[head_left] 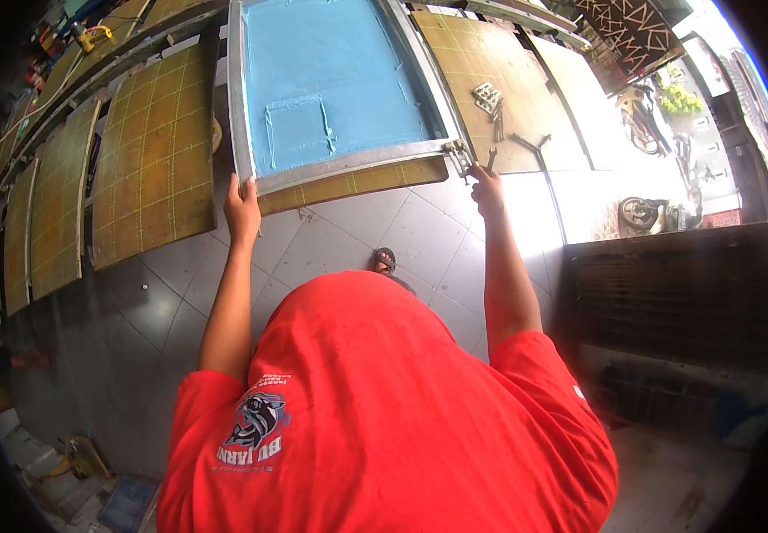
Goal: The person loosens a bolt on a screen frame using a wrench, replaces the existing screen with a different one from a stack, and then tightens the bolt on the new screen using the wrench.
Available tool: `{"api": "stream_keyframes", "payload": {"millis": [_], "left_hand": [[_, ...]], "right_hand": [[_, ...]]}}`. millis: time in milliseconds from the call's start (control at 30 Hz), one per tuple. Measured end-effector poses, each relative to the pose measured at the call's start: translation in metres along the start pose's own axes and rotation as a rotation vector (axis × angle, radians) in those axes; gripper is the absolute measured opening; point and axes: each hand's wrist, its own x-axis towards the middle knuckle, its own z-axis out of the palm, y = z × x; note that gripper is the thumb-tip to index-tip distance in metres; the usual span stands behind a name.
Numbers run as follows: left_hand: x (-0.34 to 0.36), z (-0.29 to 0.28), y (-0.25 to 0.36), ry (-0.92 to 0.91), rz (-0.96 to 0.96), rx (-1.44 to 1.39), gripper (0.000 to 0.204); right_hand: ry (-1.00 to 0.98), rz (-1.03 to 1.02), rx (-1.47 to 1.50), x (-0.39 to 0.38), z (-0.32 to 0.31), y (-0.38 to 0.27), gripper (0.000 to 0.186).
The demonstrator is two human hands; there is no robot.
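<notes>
At top centre, the left hand (243, 213) touches the blue-filled metal frame (357, 163)'s lower-left corner, its grip unclear; the right hand (488, 194) grips a wrench (492, 158) beside a clamp (457, 158). Loose metal parts (488, 98) lie upper right, a yellow drill (92, 37) upper left.

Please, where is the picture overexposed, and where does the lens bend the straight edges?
In the head view, glare bleaches the floor beside the right hand; also in the head view, the row of boards at left curves along the dark rim.
</notes>
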Motion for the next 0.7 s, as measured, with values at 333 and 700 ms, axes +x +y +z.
{"api": "stream_keyframes", "payload": {"millis": [333,700], "left_hand": [[0.001,0.003,-0.005,0.065,0.039,0.041,0.054],[-0.001,0.003,0.0,0.05,0.022,0.007,0.055]], "right_hand": [[0.11,-0.088,-0.012,0.009,0.002,-0.001,0.02],[0.103,0.3,0.427,0.025,-0.007,-0.005,0.021]]}}
